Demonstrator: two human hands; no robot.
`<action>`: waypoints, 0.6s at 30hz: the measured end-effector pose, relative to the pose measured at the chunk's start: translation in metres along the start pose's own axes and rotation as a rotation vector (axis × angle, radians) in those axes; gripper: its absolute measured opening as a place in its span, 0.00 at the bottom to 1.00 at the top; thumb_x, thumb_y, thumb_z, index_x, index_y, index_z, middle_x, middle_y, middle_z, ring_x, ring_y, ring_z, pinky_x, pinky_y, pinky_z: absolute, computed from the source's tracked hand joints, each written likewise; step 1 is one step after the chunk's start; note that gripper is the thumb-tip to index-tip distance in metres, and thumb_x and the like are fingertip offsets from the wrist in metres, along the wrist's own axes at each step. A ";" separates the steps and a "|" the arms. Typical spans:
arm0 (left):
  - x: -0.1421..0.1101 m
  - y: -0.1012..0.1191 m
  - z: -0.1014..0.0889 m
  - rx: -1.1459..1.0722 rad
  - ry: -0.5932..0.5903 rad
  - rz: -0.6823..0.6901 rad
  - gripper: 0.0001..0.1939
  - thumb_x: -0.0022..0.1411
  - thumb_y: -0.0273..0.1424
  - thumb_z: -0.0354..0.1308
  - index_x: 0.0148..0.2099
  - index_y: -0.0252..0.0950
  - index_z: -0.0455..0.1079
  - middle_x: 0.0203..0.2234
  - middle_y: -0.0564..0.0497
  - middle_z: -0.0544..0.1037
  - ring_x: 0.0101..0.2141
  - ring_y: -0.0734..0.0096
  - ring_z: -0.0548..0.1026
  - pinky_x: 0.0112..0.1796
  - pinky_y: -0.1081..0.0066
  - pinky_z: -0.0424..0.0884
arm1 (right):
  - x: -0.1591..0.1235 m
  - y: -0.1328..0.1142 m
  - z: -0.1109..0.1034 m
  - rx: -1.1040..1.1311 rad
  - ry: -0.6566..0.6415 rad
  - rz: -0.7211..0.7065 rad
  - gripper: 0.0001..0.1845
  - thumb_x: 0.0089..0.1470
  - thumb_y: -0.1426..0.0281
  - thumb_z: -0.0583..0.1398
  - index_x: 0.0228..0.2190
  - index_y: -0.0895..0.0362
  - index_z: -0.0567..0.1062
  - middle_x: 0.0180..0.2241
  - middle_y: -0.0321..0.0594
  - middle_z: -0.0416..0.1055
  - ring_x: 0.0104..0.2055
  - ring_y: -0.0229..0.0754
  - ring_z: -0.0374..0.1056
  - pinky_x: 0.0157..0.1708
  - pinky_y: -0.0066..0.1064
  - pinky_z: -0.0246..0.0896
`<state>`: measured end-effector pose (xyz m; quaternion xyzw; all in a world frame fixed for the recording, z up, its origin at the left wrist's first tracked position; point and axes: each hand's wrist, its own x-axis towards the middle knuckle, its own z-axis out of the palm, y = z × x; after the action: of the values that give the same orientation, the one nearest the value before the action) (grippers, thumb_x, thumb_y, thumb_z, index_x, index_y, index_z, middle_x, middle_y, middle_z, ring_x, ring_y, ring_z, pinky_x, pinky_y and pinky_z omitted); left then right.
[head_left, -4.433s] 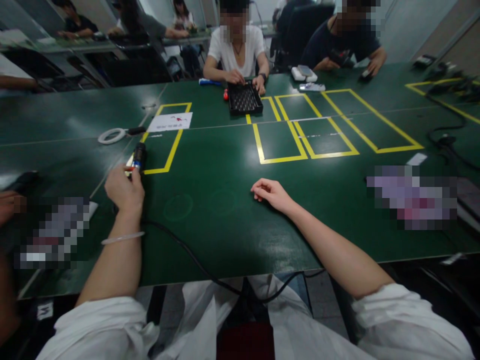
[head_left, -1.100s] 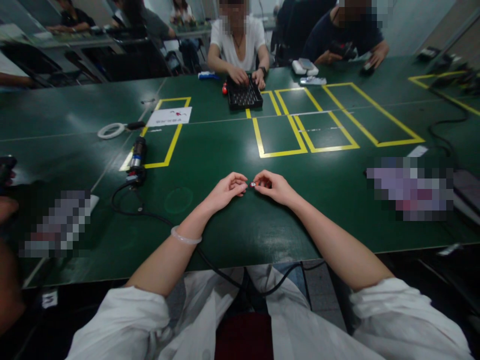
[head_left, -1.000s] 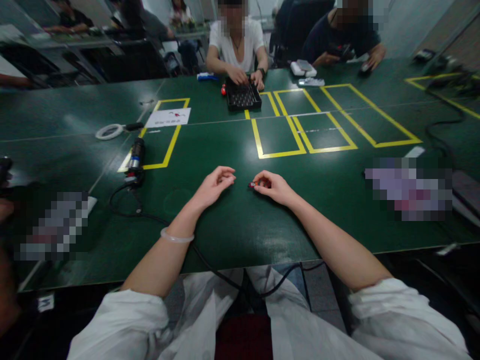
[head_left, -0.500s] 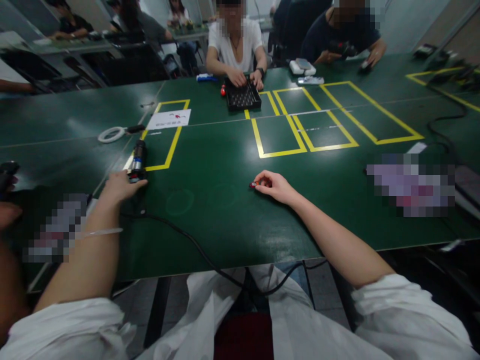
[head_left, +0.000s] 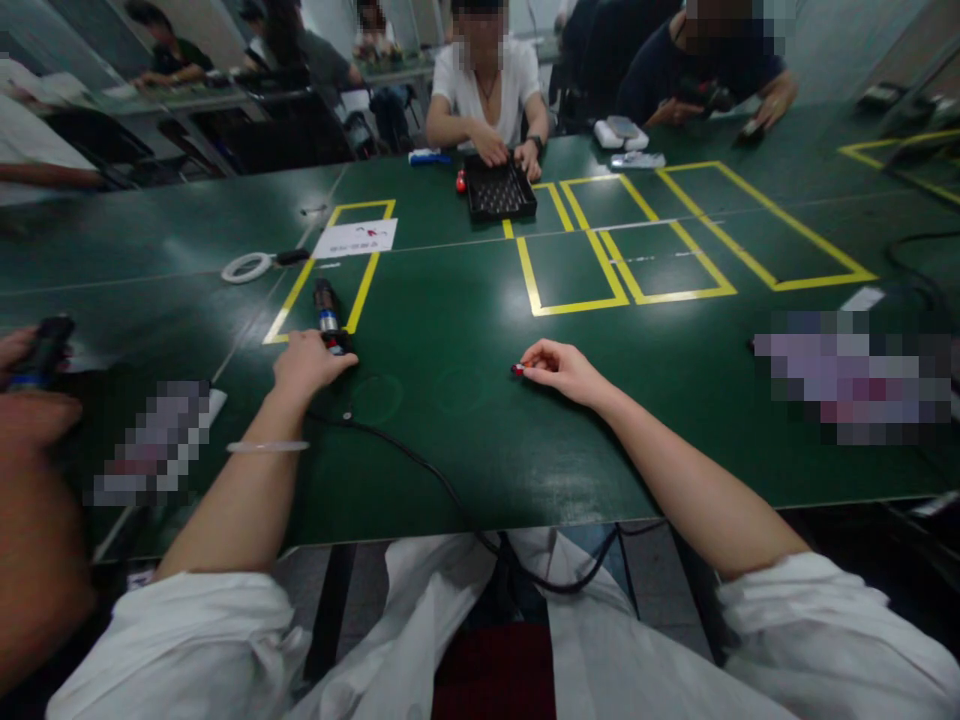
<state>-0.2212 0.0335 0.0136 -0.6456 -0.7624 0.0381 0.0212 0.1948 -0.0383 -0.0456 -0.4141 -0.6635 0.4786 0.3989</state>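
Note:
My left hand [head_left: 311, 362] is closed around the near end of a black cylindrical device [head_left: 326, 303] with a blue band, which looks like a flashlight. The device's far end points away from me, at the near edge of the left yellow-taped rectangle. To the right, my right hand [head_left: 562, 370] pinches a small red piece [head_left: 517, 370] between thumb and fingertips, low over the green table [head_left: 450, 460]. Most of that piece is covered by my fingers, so I cannot tell its kind.
A black cord [head_left: 420, 452] crosses the table to its front edge. A white paper [head_left: 356, 238] and a white ring [head_left: 247, 268] lie ahead left. Across the table, a person handles a black tray [head_left: 502, 208]. At left, a co-worker's hand [head_left: 37, 410] grips a similar device.
My left hand has shifted right with the black device, over the taped rectangle's edge. My right hand stays pinched in about the same place. The co-worker's hand at left has come further into view.

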 end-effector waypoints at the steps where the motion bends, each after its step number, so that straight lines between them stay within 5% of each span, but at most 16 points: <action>1: -0.007 0.015 -0.001 -0.007 -0.002 -0.011 0.37 0.58 0.51 0.57 0.58 0.25 0.63 0.51 0.34 0.67 0.47 0.48 0.72 0.44 0.56 0.72 | 0.000 0.000 0.000 -0.002 -0.003 0.004 0.15 0.49 0.61 0.65 0.34 0.58 0.72 0.27 0.34 0.69 0.25 0.33 0.60 0.26 0.27 0.56; 11: -0.093 0.162 -0.009 -0.076 0.061 0.340 0.39 0.60 0.50 0.54 0.67 0.36 0.55 0.50 0.38 0.66 0.46 0.49 0.74 0.44 0.60 0.71 | -0.001 -0.003 -0.001 0.034 0.033 -0.024 0.14 0.48 0.65 0.65 0.34 0.57 0.70 0.27 0.33 0.67 0.25 0.33 0.59 0.27 0.27 0.55; 18: -0.125 0.207 -0.008 -0.097 0.079 0.571 0.41 0.62 0.48 0.55 0.71 0.38 0.50 0.49 0.40 0.67 0.45 0.53 0.73 0.44 0.62 0.68 | -0.004 -0.006 -0.004 -0.116 0.045 -0.069 0.06 0.47 0.71 0.60 0.29 0.56 0.67 0.23 0.30 0.61 0.24 0.34 0.56 0.26 0.28 0.51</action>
<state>0.0040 -0.0558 0.0062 -0.8354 -0.5493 -0.0192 0.0082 0.1990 -0.0422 -0.0394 -0.4240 -0.6950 0.4158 0.4053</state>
